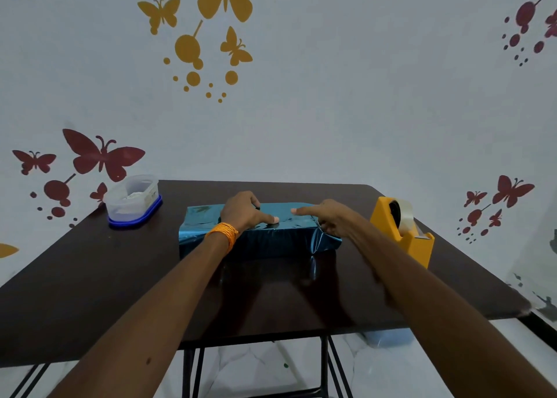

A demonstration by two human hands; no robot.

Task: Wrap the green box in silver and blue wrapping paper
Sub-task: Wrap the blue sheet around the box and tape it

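Centrally on a dark table point(90, 277) lies the box point(271, 238), covered in blue paper point(199, 216), directly beneath the fingertips, with a yellow tape dispenser point(404, 235) right of the right fingers and a plastic tub point(132, 201) left of the left ones. Left hand point(244, 213) rests on top, thumb point(272, 219) flat, fingers arched onto the paper, pinching nothing. Right hand point(331, 216) lays a straight forefinger point(300, 210) near that thumb; its other fingers curl at the crumpled end flap point(327, 242), and whether they grip it I cannot tell.
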